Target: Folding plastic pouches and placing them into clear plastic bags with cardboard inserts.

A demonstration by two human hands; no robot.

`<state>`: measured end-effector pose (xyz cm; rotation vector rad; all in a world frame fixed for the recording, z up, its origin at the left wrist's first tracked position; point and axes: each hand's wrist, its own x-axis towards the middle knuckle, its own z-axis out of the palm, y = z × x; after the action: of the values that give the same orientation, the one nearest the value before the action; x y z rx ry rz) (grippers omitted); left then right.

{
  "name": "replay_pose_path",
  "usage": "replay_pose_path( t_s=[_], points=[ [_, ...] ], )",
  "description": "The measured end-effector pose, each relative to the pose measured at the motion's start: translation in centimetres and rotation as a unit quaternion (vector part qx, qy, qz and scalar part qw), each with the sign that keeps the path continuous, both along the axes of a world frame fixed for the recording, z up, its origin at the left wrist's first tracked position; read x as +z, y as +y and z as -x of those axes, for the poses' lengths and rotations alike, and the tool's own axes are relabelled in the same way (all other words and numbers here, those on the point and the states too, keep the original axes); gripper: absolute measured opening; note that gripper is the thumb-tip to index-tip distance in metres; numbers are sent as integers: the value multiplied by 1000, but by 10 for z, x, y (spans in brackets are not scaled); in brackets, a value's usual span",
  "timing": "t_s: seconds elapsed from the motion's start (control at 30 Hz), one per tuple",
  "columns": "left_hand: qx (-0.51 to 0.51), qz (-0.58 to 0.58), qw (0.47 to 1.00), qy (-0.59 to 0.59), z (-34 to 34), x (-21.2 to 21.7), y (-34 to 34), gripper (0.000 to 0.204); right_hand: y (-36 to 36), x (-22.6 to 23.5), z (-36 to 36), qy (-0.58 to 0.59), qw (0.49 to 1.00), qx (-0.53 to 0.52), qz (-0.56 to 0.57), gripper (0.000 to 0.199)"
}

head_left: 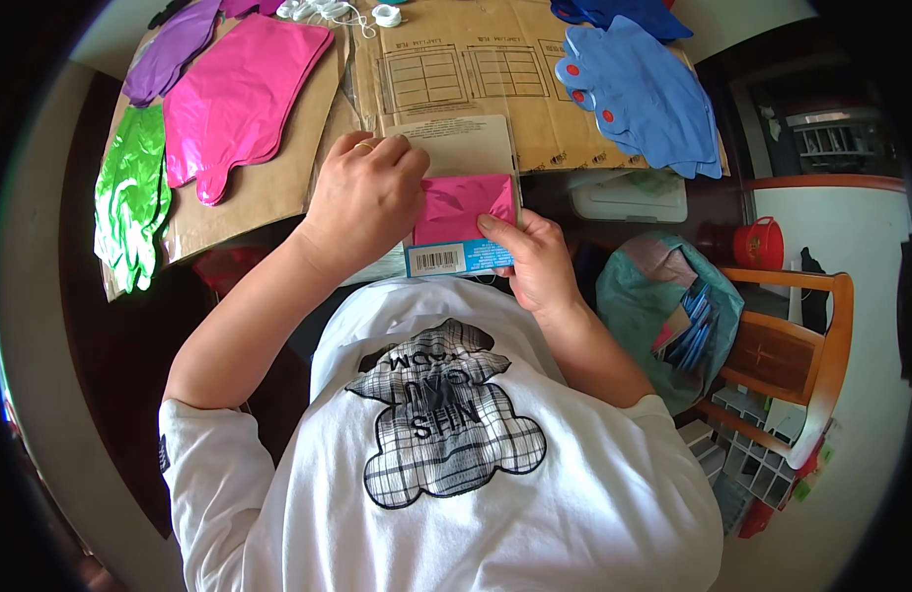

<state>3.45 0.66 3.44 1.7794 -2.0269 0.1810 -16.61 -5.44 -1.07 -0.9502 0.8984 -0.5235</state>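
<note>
We wear a loose white top [446,543] with elbow-length sleeves [214,479]. Its front carries a black-and-white plaid patch [456,469], black-edged, with rounded lobes at the near end and black lettering [446,422]. The left sleeve bears a small dark mark [163,453]; a gold-coloured ring [364,145] circles one finger of our left hand [372,187].

I count two bare hands from my remote seat: one left hand [372,187] and one right hand [543,257]. There is one ring [363,145], one backing card [466,131], one folded pink sheet [456,205], one large pink foil shape [244,104], one green foil shape [130,202], three red dots [572,70] and one red bucket [759,243]. The light-blue flat shapes [648,94] overlap, so I cannot number them.
</note>
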Motion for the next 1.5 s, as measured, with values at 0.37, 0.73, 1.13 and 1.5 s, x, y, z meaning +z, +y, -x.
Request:
replay_pose_path(
  t_s=[0.37, 0.73, 1.13, 1.5],
  points=[
    [-77, -82, 993, -22, -16, 12, 2, 29, 0, -3, 2, -15, 1000, 4, -2, 10],
    [-66, -16, 997, -36, -12, -5, 4, 19, -8, -3, 7, -61, 997, 14, -43, 11],
    [-42, 2, 998, -45, 6, 2, 8, 19, -3, -4, 5, -36, 999, 5, -26, 8],
    [-14, -7, 998, -54, 8, -4, 7, 20, -3, -4, 6, -30, 999, 26, -13, 11]
  ],
)
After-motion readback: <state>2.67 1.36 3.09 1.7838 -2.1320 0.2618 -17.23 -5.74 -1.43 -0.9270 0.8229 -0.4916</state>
